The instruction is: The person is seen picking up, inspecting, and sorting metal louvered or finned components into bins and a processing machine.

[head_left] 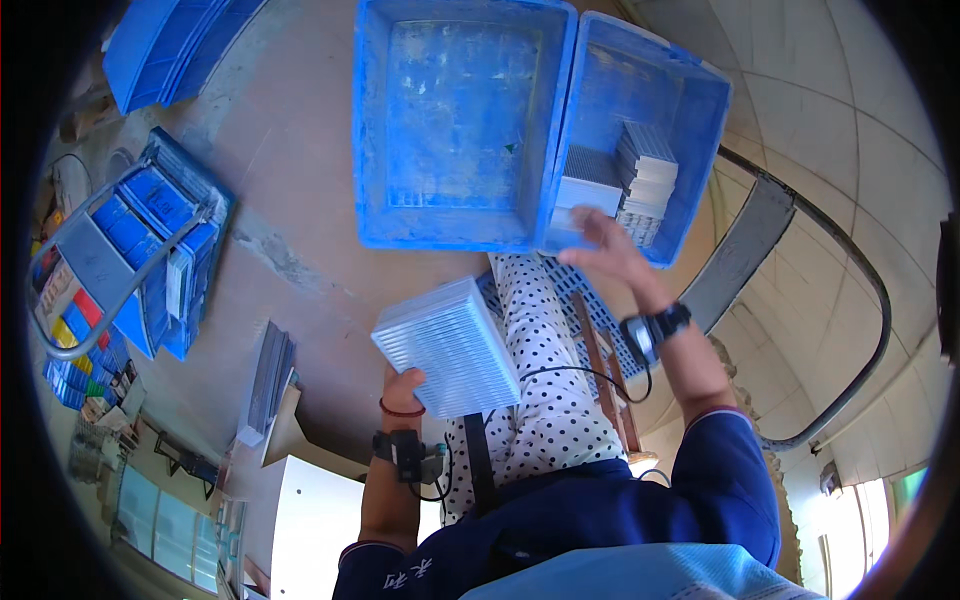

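Note:
My left hand [402, 386] grips the lower left edge of a thick, pale translucent block of ribbed plastic, which looks like a stack of grooved trays [445, 350]. The block is tilted above my left thigh. My right hand [612, 252] hovers over the near side of the right blue crate [692, 110], fingers apart and nothing in them. Just beyond its fingertips, inside the crate, sit a grey-white ribbed stack [588, 180] and a taller pile of white ribbed pieces [650, 170]. I cannot tell whether the fingers touch them.
A second blue crate [460, 228], scuffed inside, stands against the first on its left. Grey metal tubing [880, 330] curves along the right. At the left are a trolley [150, 260] with blue bins and a white cabinet [310, 530]. A cable [580, 370] crosses my lap.

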Motion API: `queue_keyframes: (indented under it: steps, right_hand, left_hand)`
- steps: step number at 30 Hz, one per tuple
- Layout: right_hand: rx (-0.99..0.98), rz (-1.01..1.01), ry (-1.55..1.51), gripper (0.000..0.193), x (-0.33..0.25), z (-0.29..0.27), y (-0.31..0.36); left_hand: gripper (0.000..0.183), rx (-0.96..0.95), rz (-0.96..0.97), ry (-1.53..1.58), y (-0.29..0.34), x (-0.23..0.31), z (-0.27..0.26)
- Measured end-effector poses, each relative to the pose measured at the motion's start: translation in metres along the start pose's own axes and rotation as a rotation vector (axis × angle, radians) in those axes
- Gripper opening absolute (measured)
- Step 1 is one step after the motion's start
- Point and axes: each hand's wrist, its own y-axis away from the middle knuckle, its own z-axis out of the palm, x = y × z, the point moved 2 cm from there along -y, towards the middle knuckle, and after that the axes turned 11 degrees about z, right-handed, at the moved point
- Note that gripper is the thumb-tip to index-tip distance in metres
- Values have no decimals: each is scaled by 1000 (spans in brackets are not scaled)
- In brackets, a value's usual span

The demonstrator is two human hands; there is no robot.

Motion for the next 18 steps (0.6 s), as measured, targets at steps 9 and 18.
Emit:
queue_keyframes:
  steps: [9,18]
  right_hand:
    - [434,-157,1180,108,79,-8,-128]
    - [276,-86,984,73,69,-33,-154]
  left_hand:
    - [65,-23,4,86,6,-3,-33]
    - [65,-28,-53,84,5,-3,-25]
